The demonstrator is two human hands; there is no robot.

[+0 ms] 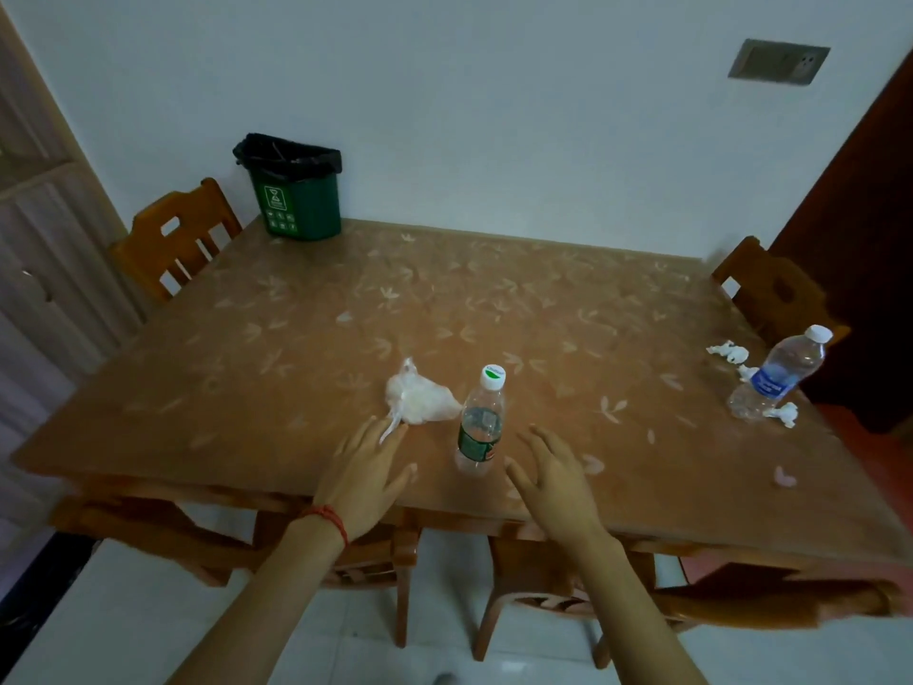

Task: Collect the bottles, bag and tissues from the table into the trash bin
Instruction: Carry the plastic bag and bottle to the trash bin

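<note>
Left hand [368,469]: lower centre of the frame, fingers spread and relaxed, tips at the tail of the crumpled white plastic bag [420,400]; contact is possibly there, hard to tell.
Right hand [553,474]: fingers open, holding nothing, just right of the clear bottle with green label [480,420], which stands upright.
Right edge: clear bottle with blue label [775,375] among white tissue scraps [726,351].
Upper left: green trash bin with black liner [296,190] on the brown patterned table [296,338].
</note>
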